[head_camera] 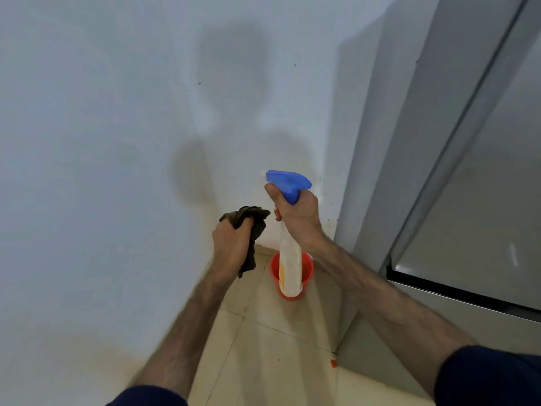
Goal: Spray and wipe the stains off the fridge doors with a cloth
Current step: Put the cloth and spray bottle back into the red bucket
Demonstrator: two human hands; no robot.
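Both forearms reach forward. Left hand (231, 244) clamps the soft, limp cloth (248, 219), bunched; right hand (295, 213) wraps the spray bottle (289, 259) neck, a light, rigid item best held there. Fridge doors (468, 186) stand right, untouched; nozzle faces the wall.

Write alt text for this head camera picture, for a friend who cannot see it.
Seen from above, a person's right hand grips a spray bottle with a blue trigger head, while the left hand holds a bunched dark cloth. Both are raised before a pale wall, with a grey fridge at the right and a red bucket on the tiled floor below.
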